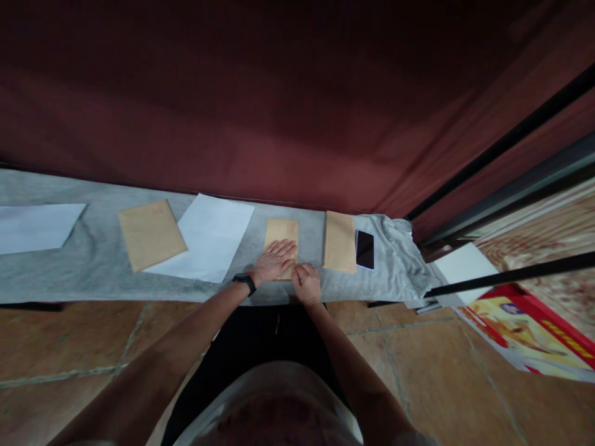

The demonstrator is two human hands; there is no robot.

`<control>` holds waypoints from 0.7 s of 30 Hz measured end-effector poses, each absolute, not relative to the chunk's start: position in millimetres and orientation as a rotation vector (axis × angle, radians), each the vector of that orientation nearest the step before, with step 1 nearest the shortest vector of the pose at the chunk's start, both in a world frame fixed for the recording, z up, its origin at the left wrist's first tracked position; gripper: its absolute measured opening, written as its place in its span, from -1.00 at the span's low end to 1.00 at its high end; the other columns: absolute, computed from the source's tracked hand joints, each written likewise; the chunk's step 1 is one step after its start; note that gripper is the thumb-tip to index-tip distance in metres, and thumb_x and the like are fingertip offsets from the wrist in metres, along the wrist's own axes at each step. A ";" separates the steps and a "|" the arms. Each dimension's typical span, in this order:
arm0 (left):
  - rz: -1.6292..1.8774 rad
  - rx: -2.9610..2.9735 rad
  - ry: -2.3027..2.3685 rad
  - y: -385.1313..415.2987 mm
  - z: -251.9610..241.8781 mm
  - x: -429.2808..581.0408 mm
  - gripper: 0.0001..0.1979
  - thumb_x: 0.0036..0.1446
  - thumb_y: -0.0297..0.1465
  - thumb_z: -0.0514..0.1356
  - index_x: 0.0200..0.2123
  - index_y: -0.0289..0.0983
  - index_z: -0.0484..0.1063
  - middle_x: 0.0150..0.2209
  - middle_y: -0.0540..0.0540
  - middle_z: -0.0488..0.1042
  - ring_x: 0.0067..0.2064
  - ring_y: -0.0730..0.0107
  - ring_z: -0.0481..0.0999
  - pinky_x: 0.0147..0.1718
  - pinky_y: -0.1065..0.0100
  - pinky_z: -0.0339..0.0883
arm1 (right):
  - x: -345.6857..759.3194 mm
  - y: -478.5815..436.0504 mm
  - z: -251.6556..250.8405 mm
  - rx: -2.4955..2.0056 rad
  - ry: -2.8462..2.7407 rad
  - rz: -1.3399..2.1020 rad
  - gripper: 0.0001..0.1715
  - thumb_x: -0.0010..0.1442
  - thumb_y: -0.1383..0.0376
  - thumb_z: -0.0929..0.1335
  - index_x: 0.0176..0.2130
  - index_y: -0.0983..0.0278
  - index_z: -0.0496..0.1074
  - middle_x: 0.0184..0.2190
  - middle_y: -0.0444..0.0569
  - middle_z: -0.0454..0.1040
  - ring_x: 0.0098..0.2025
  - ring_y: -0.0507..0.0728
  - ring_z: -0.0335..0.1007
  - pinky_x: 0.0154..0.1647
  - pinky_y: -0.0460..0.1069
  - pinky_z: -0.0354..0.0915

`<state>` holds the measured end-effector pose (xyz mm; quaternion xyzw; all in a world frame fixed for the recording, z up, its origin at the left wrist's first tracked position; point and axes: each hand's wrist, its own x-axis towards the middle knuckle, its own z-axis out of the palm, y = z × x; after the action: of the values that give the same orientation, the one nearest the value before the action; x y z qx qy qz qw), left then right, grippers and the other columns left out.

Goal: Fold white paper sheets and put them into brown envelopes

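A brown paper envelope (282, 228) lies on the grey cloth in front of me, with faint red print near its top. My left hand (274, 260), with a black band on the wrist, rests flat on it with the fingers stretched out. At the envelope's lower right edge is my right hand (306, 283), its fingers curled closed; whatever may be between them is hidden. To the right sits a stack of brown envelopes (339, 241), beside a dark-screened phone (365, 250). On the left, another brown envelope (152, 235) partly overlaps a large white paper sheet (216, 232).
More white paper (37, 226) lies at the far left of the cloth-covered table (102, 235). A dark red curtain (279, 136) hangs behind it. Black metal bars (511, 275) cross at the right, near a red and yellow box (534, 331) and a white panel (465, 266).
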<state>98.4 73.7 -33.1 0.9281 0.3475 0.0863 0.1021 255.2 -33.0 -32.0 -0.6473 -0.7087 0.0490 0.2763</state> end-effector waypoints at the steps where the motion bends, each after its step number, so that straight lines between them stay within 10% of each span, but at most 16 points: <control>1: 0.249 2.740 1.013 70.8 -32.2 97.2 -0.41 0.45 -0.16 -0.20 0.43 -0.21 0.08 0.45 -0.09 0.12 0.49 0.23 -0.04 0.42 0.07 -0.21 | 255.0 -33.1 -32.1 -1.734 -1.900 0.135 -0.73 0.43 0.33 0.25 -0.24 0.23 0.52 -0.24 0.00 0.56 -0.12 0.16 0.43 -0.03 0.03 0.24; 21: 0.213 2.796 0.880 5.8 -30.9 74.1 -0.37 0.45 -0.12 -0.12 0.46 -0.26 -0.03 0.47 -0.17 0.04 0.50 0.30 -0.08 0.43 0.16 -0.25 | 255.0 -35.5 -33.6 -1.758 -1.835 0.154 -0.62 0.47 0.29 0.21 -0.28 0.23 0.53 -0.29 -0.01 0.54 -0.20 0.14 0.44 -0.06 0.02 0.25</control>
<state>74.1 5.8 -30.9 0.9465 0.2978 0.0722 0.1013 255.0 -35.5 -33.6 -0.6600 -0.6891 0.0578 0.2935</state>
